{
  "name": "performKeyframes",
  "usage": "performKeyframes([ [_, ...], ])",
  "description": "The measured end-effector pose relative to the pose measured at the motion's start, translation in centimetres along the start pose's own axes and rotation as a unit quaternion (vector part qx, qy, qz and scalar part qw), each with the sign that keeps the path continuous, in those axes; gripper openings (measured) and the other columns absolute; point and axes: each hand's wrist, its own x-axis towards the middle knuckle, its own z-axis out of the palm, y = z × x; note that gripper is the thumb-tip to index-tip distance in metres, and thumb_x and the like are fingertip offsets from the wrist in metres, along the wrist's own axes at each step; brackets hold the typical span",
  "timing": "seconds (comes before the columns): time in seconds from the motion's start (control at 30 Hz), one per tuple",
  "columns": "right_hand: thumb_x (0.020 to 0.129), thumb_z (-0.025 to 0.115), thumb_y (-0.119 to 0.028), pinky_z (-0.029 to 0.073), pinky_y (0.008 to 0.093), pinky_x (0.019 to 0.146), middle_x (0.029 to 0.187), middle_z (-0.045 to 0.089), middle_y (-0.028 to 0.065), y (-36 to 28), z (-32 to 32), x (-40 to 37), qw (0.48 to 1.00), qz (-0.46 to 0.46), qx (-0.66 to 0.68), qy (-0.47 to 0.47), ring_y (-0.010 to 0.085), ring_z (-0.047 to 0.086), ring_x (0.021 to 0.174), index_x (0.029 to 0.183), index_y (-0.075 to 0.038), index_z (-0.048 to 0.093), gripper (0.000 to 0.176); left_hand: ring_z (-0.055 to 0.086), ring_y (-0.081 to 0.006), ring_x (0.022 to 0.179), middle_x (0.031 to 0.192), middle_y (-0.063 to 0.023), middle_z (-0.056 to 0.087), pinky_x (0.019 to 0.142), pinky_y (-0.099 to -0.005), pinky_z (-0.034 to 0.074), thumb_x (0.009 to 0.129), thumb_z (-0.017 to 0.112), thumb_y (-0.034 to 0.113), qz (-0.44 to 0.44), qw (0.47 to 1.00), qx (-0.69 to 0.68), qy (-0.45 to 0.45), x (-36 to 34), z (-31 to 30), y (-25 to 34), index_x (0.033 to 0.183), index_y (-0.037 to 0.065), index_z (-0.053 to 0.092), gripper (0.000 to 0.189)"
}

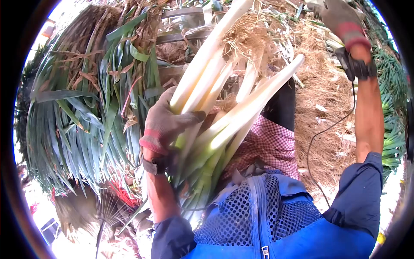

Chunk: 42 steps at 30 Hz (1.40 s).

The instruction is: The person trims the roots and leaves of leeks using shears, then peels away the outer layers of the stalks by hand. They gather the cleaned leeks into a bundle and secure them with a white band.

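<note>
My left hand [166, 123], in a brownish glove with a red cuff, is closed around a bunch of leeks [205, 64]. Their thick white shafts point up and away, and the green ends lie toward my chest. A tuft of tan roots [246, 32] shows near the top of the bunch. Other leeks [263, 99] slant to the right across my lap, beside the gripped ones. My right hand [338, 17], in a matching glove, is stretched far out to the upper right, over scattered leek stalks. Its fingers are hardly visible at the frame's edge.
On the left stands a large heap of leeks with green leaves [82, 112] hanging down. Trimmed roots [327, 108] cover the ground at right, with more green leaves [390, 99] beyond. A wire rake [103, 211] lies lower left. A black cord [312, 149] runs from my right wrist.
</note>
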Motion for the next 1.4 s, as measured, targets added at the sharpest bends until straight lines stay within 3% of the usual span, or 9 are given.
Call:
performKeyframes([
  [0.07,0.102,0.069,-0.034,0.057,0.0451,0.100,0.119,0.076,0.0233,-0.9,-0.5,-1.2,0.994,-0.093,0.058,0.023,0.0436,0.073,0.113,0.140,-0.003,0.068,0.049,0.071,-0.0152,0.109,0.125,-0.0077,0.076,0.100,-0.0321,0.057,0.077,0.096,0.010,0.008,1.000,-0.021,-0.002,0.5,-0.2,-1.0,0.144,-0.002,0.063,0.075],
  [0.1,0.101,0.077,-0.038,0.061,0.0336,0.072,0.103,0.082,0.0110,-0.9,0.6,-2.2,0.986,-0.098,0.127,-0.045,0.0193,0.078,0.086,0.118,-0.010,0.081,0.034,0.072,-0.0150,0.106,0.123,-0.0081,0.077,0.098,-0.0314,0.057,0.077,0.096,0.013,0.011,1.000,-0.017,-0.003,0.6,-0.4,-1.2,0.143,-0.001,0.063,0.075],
  [0.33,0.104,0.070,-0.041,0.059,0.0367,0.072,0.087,0.076,0.0144,-8.1,0.4,-13.1,0.797,-0.153,0.348,-0.470,0.0223,0.074,0.074,0.109,-0.006,0.078,0.036,0.072,-0.0167,0.110,0.127,-0.0092,0.076,0.101,-0.0327,0.057,0.076,0.095,0.013,0.031,0.999,-0.009,-0.008,0.5,-0.6,-1.1,0.144,-0.002,0.063,0.077],
  [0.4,0.098,0.077,-0.044,0.059,0.0423,0.073,0.086,0.077,0.0160,-8.2,2.7,-16.9,0.816,-0.123,0.371,-0.427,0.0324,0.077,0.081,0.106,-0.006,0.081,0.039,0.072,-0.0174,0.112,0.128,-0.0089,0.075,0.103,-0.0333,0.056,0.076,0.094,0.009,0.017,1.000,-0.026,-0.006,0.2,-0.7,-0.6,0.145,-0.003,0.061,0.077],
  [0.47,0.100,0.076,-0.047,0.060,0.0350,0.076,0.094,0.076,0.0101,-8.8,3.9,-17.5,0.656,0.067,0.417,-0.626,0.0187,0.072,0.082,0.130,-0.002,0.073,0.054,0.073,-0.0185,0.109,0.124,-0.0102,0.076,0.098,-0.0338,0.058,0.077,0.094,0.011,0.034,0.999,-0.038,-0.009,0.2,-1.0,-0.9,0.142,-0.002,0.062,0.074],
  [0.7,0.092,0.085,-0.055,0.057,0.0333,0.093,0.129,0.067,0.0110,-13.5,11.4,-23.2,0.376,0.208,0.825,-0.366,0.0183,0.065,0.115,0.147,0.005,0.053,0.087,0.067,-0.0215,0.127,0.144,-0.0135,0.067,0.109,-0.0374,0.053,0.088,0.093,0.023,0.090,0.987,-0.112,-0.068,0.3,-2.4,-3.3,0.158,-0.003,0.044,0.089],
  [0.97,0.082,0.097,-0.033,0.056,0.0420,0.111,0.133,0.065,0.0194,-20.9,5.7,-16.5,0.563,0.148,0.776,-0.243,0.0305,0.066,0.125,0.151,0.002,0.040,0.096,0.056,-0.0171,0.132,0.148,-0.0114,0.061,0.113,-0.0304,0.042,0.109,0.063,0.050,0.105,0.992,0.031,-0.066,-1.2,-3.0,-2.0,0.162,-0.004,0.039,0.079],
  [1.1,0.084,0.095,-0.040,0.054,0.0444,0.112,0.127,0.067,0.0230,-23.3,6.5,-15.6,0.678,0.180,0.681,-0.210,0.0342,0.066,0.124,0.147,0.004,0.048,0.090,0.055,-0.0246,0.135,0.150,-0.0111,0.057,0.116,-0.0396,0.044,0.069,0.096,0.069,0.105,0.991,-0.006,-0.077,-1.9,-4.2,-2.3,0.166,0.001,0.032,0.135],
  [1.4,0.083,0.094,-0.050,0.054,0.0472,0.107,0.130,0.061,0.0282,-25.8,6.2,-16.2,0.734,0.236,0.595,-0.228,0.0377,0.065,0.121,0.143,0.012,0.039,0.102,0.059,-0.0270,0.131,0.146,-0.0123,0.058,0.114,-0.0411,0.051,0.054,0.110,0.036,0.176,0.975,0.133,-0.020,-5.3,-1.0,-1.4,0.167,0.004,0.024,0.146],
])
